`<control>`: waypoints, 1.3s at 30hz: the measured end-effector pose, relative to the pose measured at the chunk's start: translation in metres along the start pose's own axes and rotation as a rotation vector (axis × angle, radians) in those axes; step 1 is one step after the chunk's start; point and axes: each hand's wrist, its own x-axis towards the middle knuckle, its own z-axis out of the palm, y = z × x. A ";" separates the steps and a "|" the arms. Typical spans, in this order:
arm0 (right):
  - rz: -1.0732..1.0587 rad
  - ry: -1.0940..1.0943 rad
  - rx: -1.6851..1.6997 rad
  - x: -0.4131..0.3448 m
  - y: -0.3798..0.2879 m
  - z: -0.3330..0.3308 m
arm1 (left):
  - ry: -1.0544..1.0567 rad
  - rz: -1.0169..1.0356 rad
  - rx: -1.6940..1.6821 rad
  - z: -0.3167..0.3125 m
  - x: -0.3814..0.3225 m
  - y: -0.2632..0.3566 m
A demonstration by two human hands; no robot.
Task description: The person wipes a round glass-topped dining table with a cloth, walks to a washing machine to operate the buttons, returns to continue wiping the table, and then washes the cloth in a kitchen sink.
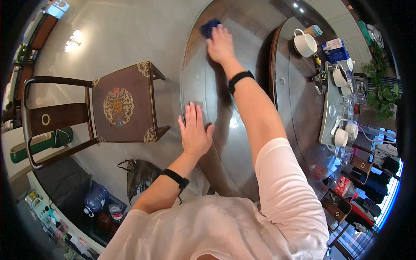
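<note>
My right hand (221, 45) is stretched out over the far part of a round, dark, glossy table (239, 143). Its fingers press on a bunched dark blue cloth (209, 28) close to the table's left rim. The palm side is hidden. Nearer to me, my left hand (195, 131) lies palm down on the same rim, fingers spread, holding nothing. Both wrists wear black bands.
On the raised turntable (289, 81) stand a white mug (305, 45), blue-and-white cartons (334, 50) and a tray (326, 107) with cups and glasses. A wooden chair (122, 104) with an embroidered seat is at the left. A dark bag (141, 177) lies below it.
</note>
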 end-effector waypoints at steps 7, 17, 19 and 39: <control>-0.474 -0.110 0.313 -0.082 -0.023 -0.027 | 0.022 -0.004 -0.051 0.003 0.006 -0.006; -0.440 -0.349 0.076 -0.271 0.002 -0.142 | 0.105 0.019 -0.076 0.008 0.005 -0.009; -0.424 -0.105 -0.191 -0.213 0.012 -0.156 | 0.108 0.022 -0.038 0.009 0.005 -0.009; -0.108 -0.068 -0.138 -0.200 0.048 -0.108 | 0.128 0.053 0.058 0.016 0.008 -0.005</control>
